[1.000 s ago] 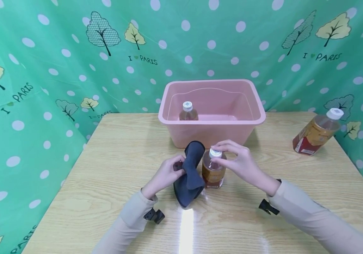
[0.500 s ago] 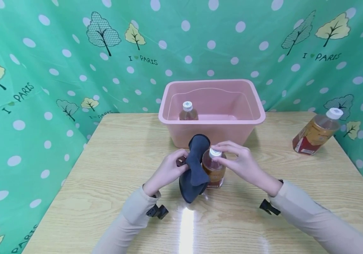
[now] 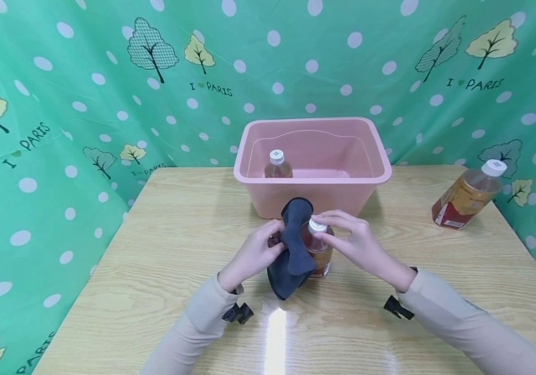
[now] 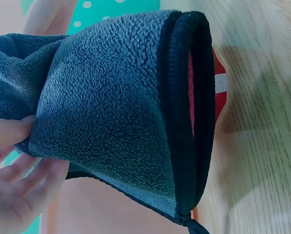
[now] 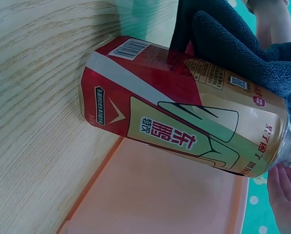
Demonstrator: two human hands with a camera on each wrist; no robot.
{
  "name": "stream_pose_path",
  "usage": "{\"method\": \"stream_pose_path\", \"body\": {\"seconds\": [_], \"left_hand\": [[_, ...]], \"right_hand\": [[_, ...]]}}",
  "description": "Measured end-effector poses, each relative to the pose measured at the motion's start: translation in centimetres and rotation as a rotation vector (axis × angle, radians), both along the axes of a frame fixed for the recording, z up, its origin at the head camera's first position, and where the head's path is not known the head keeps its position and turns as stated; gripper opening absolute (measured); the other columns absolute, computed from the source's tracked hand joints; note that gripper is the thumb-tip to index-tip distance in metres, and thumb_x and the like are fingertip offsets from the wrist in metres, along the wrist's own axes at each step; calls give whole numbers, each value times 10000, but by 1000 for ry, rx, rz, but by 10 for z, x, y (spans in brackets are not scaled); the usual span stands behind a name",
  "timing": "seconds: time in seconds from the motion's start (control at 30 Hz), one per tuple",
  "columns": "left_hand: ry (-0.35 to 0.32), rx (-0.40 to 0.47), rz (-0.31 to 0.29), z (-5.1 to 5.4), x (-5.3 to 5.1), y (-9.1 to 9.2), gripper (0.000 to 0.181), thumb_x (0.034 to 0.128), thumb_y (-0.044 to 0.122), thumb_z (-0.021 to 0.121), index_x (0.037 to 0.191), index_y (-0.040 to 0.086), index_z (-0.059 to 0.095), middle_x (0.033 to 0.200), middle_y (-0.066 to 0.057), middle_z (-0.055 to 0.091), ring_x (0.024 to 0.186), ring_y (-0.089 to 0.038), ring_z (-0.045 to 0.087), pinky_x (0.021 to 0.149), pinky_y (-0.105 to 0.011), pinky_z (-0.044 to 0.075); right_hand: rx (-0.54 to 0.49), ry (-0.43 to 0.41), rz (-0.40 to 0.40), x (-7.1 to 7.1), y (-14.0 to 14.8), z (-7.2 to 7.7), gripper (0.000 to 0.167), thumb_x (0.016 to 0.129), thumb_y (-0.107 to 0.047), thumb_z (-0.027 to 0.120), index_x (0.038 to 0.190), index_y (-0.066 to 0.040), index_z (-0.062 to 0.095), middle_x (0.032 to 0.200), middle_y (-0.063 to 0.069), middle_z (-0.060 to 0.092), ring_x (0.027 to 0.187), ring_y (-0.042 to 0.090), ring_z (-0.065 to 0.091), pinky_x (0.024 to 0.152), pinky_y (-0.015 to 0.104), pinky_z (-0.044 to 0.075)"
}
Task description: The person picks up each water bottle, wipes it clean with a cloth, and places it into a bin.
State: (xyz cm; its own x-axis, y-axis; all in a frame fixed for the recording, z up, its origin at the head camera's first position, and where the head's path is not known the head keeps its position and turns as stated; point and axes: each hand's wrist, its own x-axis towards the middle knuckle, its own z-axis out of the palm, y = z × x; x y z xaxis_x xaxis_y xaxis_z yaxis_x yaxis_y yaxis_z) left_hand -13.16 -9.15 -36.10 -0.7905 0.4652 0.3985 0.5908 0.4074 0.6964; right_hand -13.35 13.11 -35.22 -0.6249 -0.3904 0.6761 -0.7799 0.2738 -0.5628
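Observation:
My left hand (image 3: 258,251) pinches a dark grey-blue fleecy cloth (image 4: 111,97) with black edging, its thumb on one side and fingers on the other. The cloth hangs against the left side of an upright drink bottle (image 5: 184,112) with a red and gold label. At the bottle's white cap (image 3: 317,225), my right hand (image 3: 354,238) grips with thumb and fingertips from the right. The cloth hides part of the bottle's left side in the head view.
Just behind stands a pink plastic bin (image 3: 312,195), with a second white-capped bottle (image 3: 278,165) inside at its left. Another bottle (image 3: 468,195) stands at the right of the wooden table (image 3: 169,224). A green patterned curtain (image 3: 230,52) hangs behind.
My left hand has moved right and slightly away with the cloth, which now covers more of the bottle's left side. The right hand has stayed on the cap.

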Motion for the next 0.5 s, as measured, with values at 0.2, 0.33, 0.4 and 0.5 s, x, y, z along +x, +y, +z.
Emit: {"method": "stream_pose_path", "body": {"seconds": [0.2, 0.33, 0.4, 0.5], "left_hand": [[82, -36, 10, -2, 0, 2, 201, 684, -115, 562, 813, 39, 549, 781, -22, 522, 686, -130, 489, 595, -209, 434], [99, -48, 2, -5, -1, 2, 192, 678, -111, 561, 796, 38, 541, 752, -22, 507, 661, -151, 472, 582, -225, 414], [79, -51, -6, -7, -2, 2, 182, 685, -109, 556, 800, 32, 539, 753, -40, 512, 658, -162, 474, 577, -244, 421], [22, -57, -14, -12, -2, 2, 169, 703, -102, 550, 811, 27, 534, 761, -69, 517, 664, -169, 482, 575, -287, 443]], "right_hand": [[-5, 2, 3, -1, 0, 0, 360, 672, 84, 683, 1021, 4, 641, 994, 112, 626, 938, 141, 577, 799, 154, 434], [-11, 1, 2, -1, -1, 0, 356, 670, 79, 687, 1015, 4, 642, 985, 106, 628, 933, 136, 577, 796, 155, 435], [-18, 2, 3, -1, -1, -1, 357, 666, 80, 690, 1011, 7, 642, 977, 110, 628, 928, 140, 579, 799, 151, 431], [-17, 11, 1, -1, 0, -1, 363, 659, 90, 690, 1009, 11, 641, 971, 111, 628, 917, 152, 581, 789, 151, 435]]}}
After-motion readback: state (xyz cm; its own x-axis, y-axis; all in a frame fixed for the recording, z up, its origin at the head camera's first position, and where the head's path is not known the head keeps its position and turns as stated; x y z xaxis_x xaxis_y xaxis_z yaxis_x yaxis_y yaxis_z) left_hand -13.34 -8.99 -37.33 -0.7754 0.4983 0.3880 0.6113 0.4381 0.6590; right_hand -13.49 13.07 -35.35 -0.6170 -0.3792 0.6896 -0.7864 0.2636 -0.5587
